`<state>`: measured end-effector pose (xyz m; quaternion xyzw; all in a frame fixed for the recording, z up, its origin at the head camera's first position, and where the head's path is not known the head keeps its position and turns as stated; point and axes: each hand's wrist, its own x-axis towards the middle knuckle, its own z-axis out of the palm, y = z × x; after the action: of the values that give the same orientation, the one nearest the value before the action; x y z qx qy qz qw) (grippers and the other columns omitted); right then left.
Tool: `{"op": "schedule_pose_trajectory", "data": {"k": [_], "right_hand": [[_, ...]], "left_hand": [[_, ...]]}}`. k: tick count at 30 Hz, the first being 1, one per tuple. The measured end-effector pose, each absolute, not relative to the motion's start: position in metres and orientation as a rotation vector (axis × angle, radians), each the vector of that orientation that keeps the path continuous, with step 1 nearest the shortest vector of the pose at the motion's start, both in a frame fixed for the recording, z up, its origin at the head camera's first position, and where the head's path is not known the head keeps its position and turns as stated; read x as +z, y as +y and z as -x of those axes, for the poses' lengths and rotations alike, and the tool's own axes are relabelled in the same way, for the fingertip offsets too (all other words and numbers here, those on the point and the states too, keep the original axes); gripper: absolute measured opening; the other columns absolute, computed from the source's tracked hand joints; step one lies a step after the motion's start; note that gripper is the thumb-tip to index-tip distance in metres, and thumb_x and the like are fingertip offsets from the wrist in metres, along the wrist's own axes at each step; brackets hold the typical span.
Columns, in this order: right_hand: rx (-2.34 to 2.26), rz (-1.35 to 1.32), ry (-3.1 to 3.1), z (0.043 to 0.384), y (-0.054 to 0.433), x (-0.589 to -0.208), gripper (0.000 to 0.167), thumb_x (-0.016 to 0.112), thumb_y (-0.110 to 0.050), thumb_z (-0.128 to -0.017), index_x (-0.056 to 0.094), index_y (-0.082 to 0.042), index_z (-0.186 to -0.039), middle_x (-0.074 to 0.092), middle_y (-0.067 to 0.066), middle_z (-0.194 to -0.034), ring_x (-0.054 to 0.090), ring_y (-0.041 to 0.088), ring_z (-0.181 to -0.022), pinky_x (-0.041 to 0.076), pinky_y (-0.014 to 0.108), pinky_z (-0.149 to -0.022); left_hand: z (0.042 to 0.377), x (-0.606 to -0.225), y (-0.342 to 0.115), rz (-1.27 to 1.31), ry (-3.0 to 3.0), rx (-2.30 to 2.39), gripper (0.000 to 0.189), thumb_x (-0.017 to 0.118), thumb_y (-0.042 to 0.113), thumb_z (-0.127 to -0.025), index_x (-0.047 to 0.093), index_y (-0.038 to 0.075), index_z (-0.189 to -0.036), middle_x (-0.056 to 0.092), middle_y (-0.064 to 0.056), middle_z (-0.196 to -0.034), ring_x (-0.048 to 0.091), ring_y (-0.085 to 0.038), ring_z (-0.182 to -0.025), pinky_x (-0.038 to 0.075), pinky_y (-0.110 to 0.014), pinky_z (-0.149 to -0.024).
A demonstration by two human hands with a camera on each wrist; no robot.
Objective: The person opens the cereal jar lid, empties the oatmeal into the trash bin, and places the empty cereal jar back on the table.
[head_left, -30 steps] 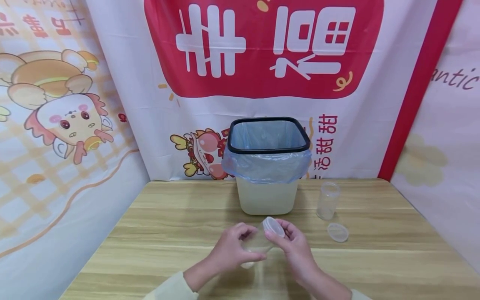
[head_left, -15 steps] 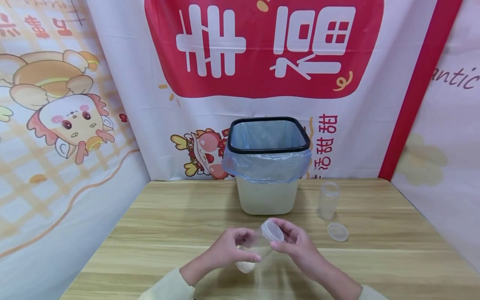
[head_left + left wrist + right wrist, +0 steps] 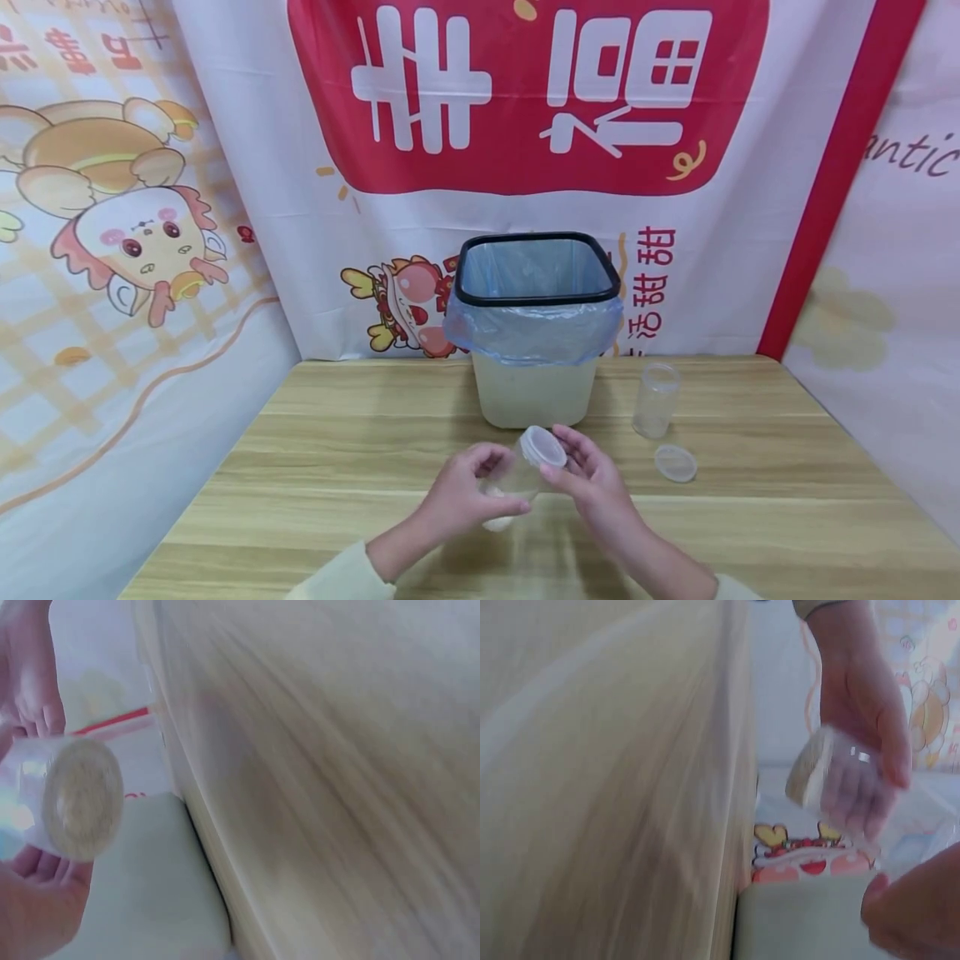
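Between my hands in the head view is a clear plastic jar [image 3: 521, 478], tilted above the table, its lidded end up and to the right. My left hand [image 3: 459, 498] grips the jar's body, thumb on the near side and fingers on the far side. My right hand [image 3: 600, 493] holds the translucent lid [image 3: 546, 447] by its edge, and the lid sits on the jar's mouth. A pale, grainy layer [image 3: 84, 799] fills the jar's bottom, which faces the left wrist camera. Through the clear wall, the right wrist view shows left-hand fingers [image 3: 851, 791].
Behind the hands stands a pale bin [image 3: 536, 396] with a black rim and a blue liner bag. To its right, another clear jar [image 3: 656, 404] stands without a lid, and a loose lid [image 3: 677, 464] lies in front of it on the wooden table [image 3: 322, 467].
Both hands and the jar dip slightly left and down by half a second ago, then come back up and right. The jar stays held with its lid on; the bin and other jar have not moved.
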<state>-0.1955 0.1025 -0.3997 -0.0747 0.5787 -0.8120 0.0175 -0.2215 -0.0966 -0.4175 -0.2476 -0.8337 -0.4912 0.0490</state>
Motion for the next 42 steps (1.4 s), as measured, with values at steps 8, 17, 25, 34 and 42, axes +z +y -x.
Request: {"op": "schedule_pose_trajectory", "data": {"k": [8,17,25,34,42], "right_hand": [[-2.578,-0.003,1.848,0.188,0.084,-0.397,0.056,0.070,-0.001,-0.083,0.039,0.008,-0.130,0.054,0.015,-0.125,0.056,0.017,-0.109,0.046,0.022,-0.094],[-2.584,-0.117,1.894,0.184,0.075,-0.399,0.058,0.072,-0.007,-0.084,0.037,0.005,-0.128,0.052,0.015,-0.128,0.052,0.023,-0.119,0.043,0.023,-0.097],[-2.520,-0.125,1.934,0.184,0.076,-0.403,0.061,0.073,-0.013,-0.085,0.038,0.006,-0.130,0.051,0.017,-0.131,0.050,0.027,-0.123,0.037,0.035,-0.107],[-2.487,0.003,1.908,0.191,0.087,-0.402,0.057,0.073,-0.007,-0.083,0.045,0.008,-0.130,0.057,0.015,-0.125,0.056,0.021,-0.113,0.045,0.022,-0.094],[-2.442,0.166,1.845,0.195,0.101,-0.401,0.056,0.071,0.002,-0.082,0.046,0.011,-0.131,0.058,0.018,-0.124,0.057,0.024,-0.112,0.048,0.027,-0.093]], "left_hand": [[0.215,-0.417,-0.085,0.689,-2.466,-1.273,0.061,0.086,0.049,-0.065,0.062,0.012,-0.107,0.060,0.006,-0.099,0.057,-0.010,-0.087,0.052,-0.026,-0.074],[0.211,-0.420,-0.080,0.667,-2.462,-1.185,0.059,0.089,0.044,-0.063,0.058,0.012,-0.101,0.056,0.006,-0.092,0.054,-0.011,-0.080,0.050,-0.023,-0.069],[0.209,-0.426,-0.081,0.655,-2.499,-1.169,0.059,0.087,0.048,-0.064,0.057,0.013,-0.100,0.052,0.008,-0.092,0.051,-0.009,-0.081,0.049,-0.024,-0.071],[0.211,-0.421,-0.088,0.670,-2.527,-1.406,0.057,0.086,0.046,-0.067,0.062,0.013,-0.106,0.059,0.006,-0.100,0.057,-0.012,-0.092,0.052,-0.029,-0.083],[0.217,-0.419,-0.097,0.727,-2.578,-1.594,0.054,0.088,0.035,-0.069,0.065,0.011,-0.111,0.064,0.006,-0.101,0.060,-0.013,-0.091,0.052,-0.029,-0.081]]}}
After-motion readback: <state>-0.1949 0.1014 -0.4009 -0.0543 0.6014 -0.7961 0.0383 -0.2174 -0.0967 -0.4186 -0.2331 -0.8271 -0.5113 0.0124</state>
